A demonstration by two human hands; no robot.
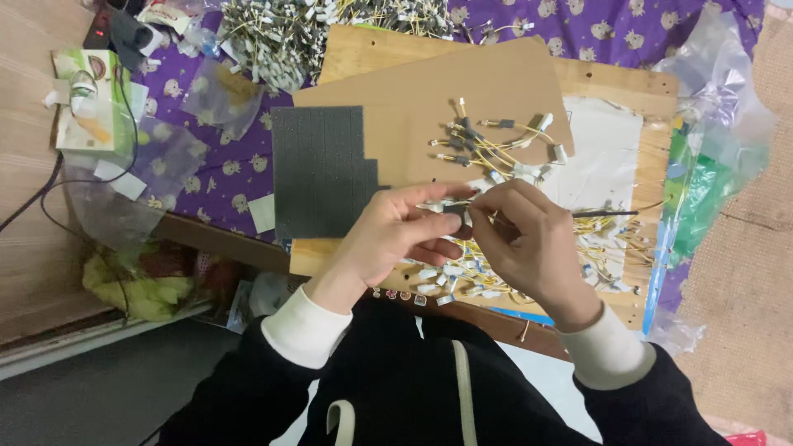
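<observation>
My left hand (390, 233) and my right hand (525, 239) meet over a brown board (496, 83), fingertips pinched together on one small wired connector (453, 210) with a dark sleeve and white plug. Its thin yellow wires run under my right fingers. A loose heap of similar white-plug, yellow-wire pieces (611, 252) lies below and right of my hands. A few finished-looking pieces with dark sleeves (487, 140) lie on the board above them. A thin dark tool (607, 214) lies to the right of my right hand.
A dark grey textured mat (318, 169) lies left on the board. A large pile of wired connectors (281, 33) sits at the back on a purple patterned cloth (223, 165). A tissue box (91, 99) stands far left, and clear plastic bags (719, 124) far right.
</observation>
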